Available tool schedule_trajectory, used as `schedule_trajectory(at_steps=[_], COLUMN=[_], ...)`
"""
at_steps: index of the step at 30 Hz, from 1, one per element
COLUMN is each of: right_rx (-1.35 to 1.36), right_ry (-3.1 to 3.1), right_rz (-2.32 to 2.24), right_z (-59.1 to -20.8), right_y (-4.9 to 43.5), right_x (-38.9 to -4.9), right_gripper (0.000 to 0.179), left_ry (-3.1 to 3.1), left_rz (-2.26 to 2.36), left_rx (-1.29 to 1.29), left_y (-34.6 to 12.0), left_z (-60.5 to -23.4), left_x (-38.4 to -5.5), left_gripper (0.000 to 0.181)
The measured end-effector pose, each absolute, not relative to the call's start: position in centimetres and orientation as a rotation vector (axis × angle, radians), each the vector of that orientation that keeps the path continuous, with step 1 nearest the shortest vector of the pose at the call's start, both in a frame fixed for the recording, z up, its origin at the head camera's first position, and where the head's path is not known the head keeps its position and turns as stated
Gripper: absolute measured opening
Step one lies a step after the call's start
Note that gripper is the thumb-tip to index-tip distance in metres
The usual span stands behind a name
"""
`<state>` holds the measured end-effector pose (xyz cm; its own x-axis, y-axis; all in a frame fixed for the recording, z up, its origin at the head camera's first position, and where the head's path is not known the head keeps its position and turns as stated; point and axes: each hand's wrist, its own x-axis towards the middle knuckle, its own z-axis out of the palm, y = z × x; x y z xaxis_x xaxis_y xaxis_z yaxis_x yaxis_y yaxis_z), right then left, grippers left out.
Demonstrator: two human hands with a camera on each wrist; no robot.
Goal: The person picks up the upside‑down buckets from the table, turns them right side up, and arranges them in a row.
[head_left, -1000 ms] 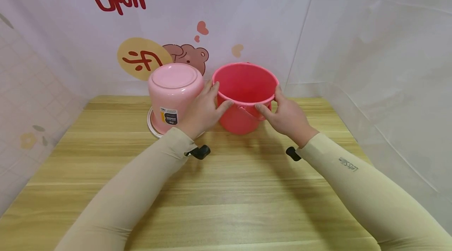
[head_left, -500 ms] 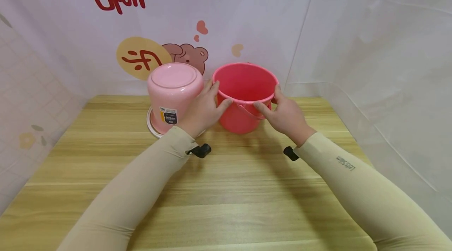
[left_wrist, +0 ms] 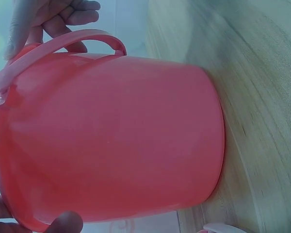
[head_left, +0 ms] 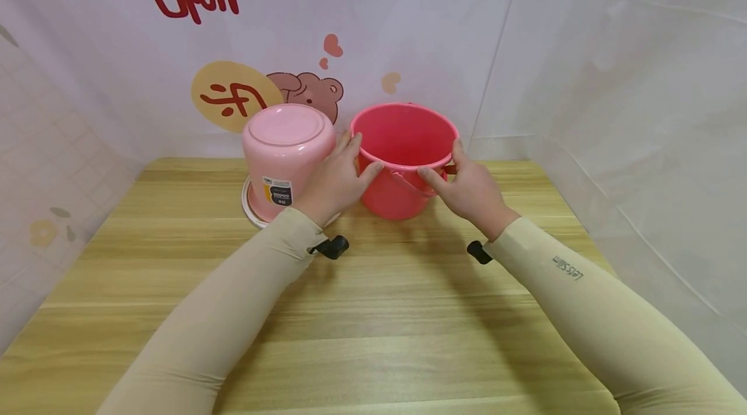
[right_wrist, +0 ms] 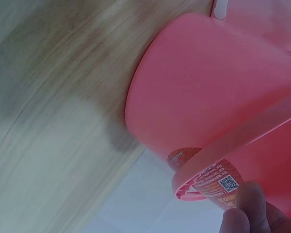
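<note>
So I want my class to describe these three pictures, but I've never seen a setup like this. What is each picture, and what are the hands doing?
No machine here: a person works with bare hands, wearing three cameras. The wide picture comes from a head camera looking down at a wooden table. The two close-ups come from cameras on the wrists. The left hand and right hand grip the rim of an upright red bucket, one on each side; its handle is folded down. Beside it, to the left, a pink bucket stands upside down on a white lid.
</note>
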<state>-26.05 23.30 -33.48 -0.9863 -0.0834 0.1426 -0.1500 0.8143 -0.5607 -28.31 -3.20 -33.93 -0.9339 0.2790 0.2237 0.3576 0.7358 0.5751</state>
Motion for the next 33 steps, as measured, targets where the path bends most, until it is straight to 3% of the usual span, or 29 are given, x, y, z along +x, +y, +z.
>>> schedule_trajectory(at_steps=[33], right_rx=[0.110], right_ry=[-2.968], right_rz=[0.905], right_z=[-32.8], right_y=[23.2], right_x=[-26.8], right_gripper=[0.116], left_ry=[-2.854], left_rz=[-1.013], left_rx=[-0.496], left_y=[-2.9], left_z=[-33.6], left_x=[-29.4], left_gripper=[0.088])
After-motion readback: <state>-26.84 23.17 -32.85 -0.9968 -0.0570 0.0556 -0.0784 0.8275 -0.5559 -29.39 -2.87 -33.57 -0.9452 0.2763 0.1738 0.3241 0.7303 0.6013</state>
